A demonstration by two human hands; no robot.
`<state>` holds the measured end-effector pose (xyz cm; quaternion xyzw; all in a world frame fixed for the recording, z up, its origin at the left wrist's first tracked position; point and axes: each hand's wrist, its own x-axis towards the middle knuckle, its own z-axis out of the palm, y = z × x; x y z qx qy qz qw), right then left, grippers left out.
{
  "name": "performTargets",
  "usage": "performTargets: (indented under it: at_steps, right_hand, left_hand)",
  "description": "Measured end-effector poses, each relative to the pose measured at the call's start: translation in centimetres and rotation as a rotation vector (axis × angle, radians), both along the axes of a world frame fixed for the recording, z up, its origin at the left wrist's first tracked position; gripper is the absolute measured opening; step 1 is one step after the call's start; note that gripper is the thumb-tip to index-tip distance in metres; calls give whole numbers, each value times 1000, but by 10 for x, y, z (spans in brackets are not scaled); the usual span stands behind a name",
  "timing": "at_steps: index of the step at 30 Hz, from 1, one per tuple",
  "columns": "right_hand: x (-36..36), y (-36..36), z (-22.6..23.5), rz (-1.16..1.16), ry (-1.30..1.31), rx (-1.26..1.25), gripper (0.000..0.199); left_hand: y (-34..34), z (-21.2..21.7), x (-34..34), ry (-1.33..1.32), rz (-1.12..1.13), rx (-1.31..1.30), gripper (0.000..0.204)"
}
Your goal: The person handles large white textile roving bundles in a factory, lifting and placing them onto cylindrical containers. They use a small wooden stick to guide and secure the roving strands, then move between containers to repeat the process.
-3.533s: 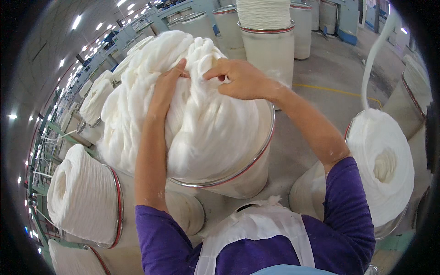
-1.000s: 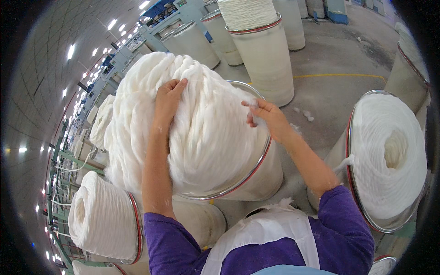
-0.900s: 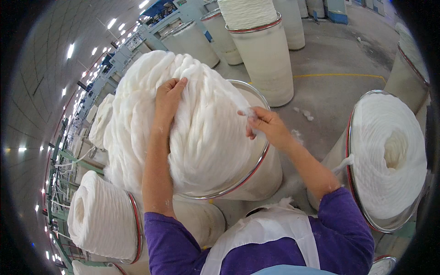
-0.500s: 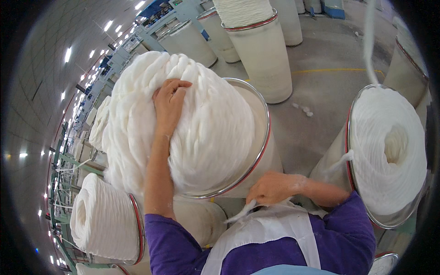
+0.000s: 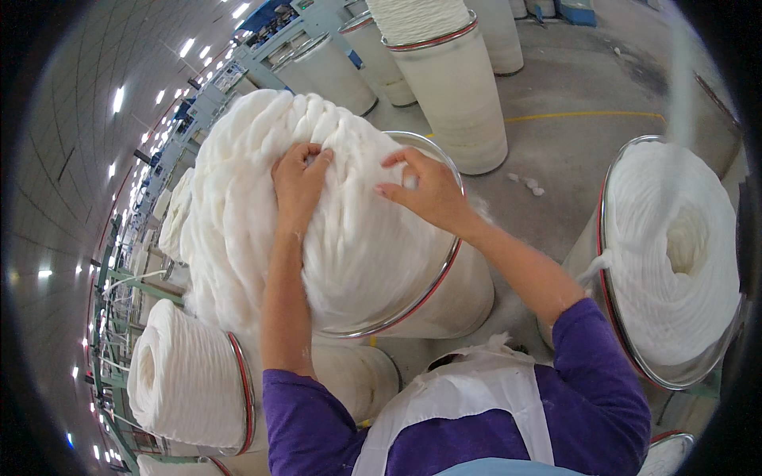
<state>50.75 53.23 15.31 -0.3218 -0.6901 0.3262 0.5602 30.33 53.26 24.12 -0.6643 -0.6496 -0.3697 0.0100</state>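
Note:
A thick heap of white fibre sliver [image 5: 238, 198] bulges in loose coils above the rim of a tall can [image 5: 464, 289] in front of me. My left hand [image 5: 300, 178] rests on top of the heap, its fingers curled into the sliver and its thumb close to them. On the right side of the same heap, my right hand [image 5: 429, 190] hovers over the coils with thumb and fingers apart and nothing between them. Its fingertips point toward my left hand.
A can of coiled sliver [image 5: 675, 254] stands close on my right, a blurred strand [image 5: 680, 87] hanging above it. Another filled can [image 5: 190, 381] is at lower left. Beyond the heap stands a tall can [image 5: 448, 103]. Fibre tufts [image 5: 525, 184] lie on the floor.
My right hand has left the front of my white apron, where it was by a wisp of fibre, and moved up over the heap, its fingers now spread. My left hand stays on the sliver.

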Motion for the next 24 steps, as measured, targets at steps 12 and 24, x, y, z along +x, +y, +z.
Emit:
performTargets:
  at_steps: [12, 24]
  right_hand:
    - [-27, 0, 5, 206, -371, 157, 40]
    - [-35, 42, 39, -76, -95, 149, 44]
  left_hand:
    - [4, -4, -19, -516, -87, -24, 21]
    - [-1, -5, -15, -579, -111, -12, 19]
